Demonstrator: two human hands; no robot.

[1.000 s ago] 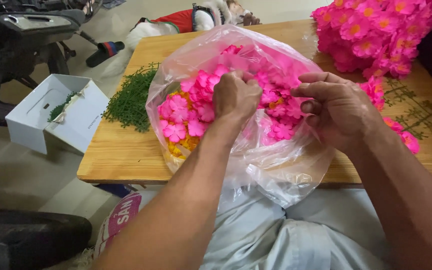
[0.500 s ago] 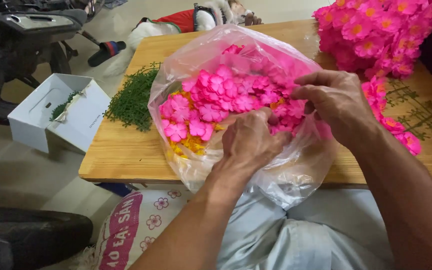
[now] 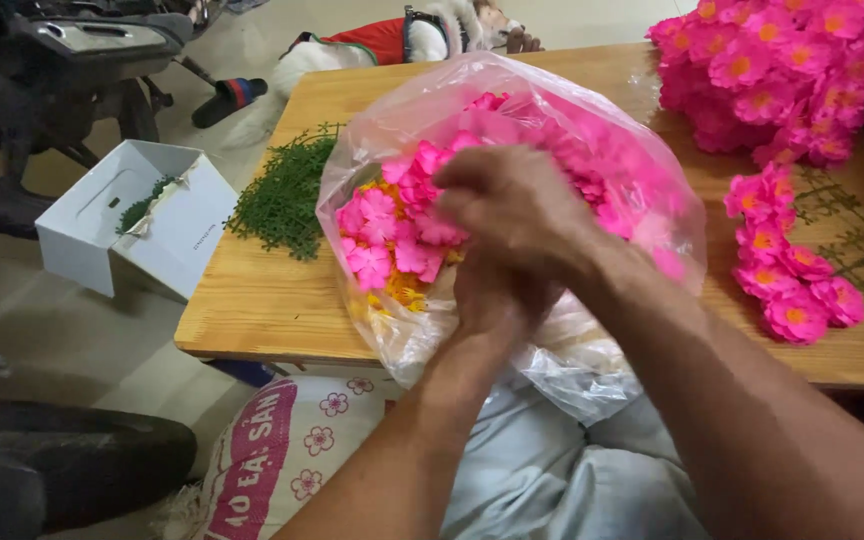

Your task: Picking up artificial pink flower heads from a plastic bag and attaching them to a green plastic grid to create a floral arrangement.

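A clear plastic bag (image 3: pixel 592 110) full of pink fabric flowers (image 3: pixel 392 230) lies at the near edge of a wooden table (image 3: pixel 272 310), its mouth towards me. Some yellow pieces (image 3: pixel 404 292) show low in the bag. My right hand (image 3: pixel 517 205) reaches across the bag's mouth, fingers curled into the pink flowers. My left hand (image 3: pixel 492 300) sits just beneath it at the bag's opening, mostly covered by the right hand, so its grip is hidden.
A heap of green sprigs (image 3: pixel 282 200) lies left of the bag. A big cluster of pink flowers (image 3: pixel 782 70) and a shorter strand (image 3: pixel 782 270) lie at the right. On the floor left stand a white box (image 3: pixel 142 225), a printed sack (image 3: pixel 272 450) and a motorbike (image 3: pixel 62 60).
My right hand has left the bag's right rim and crossed to the middle, over my left hand. My left hand has drawn back from the flowers to the bag's mouth.
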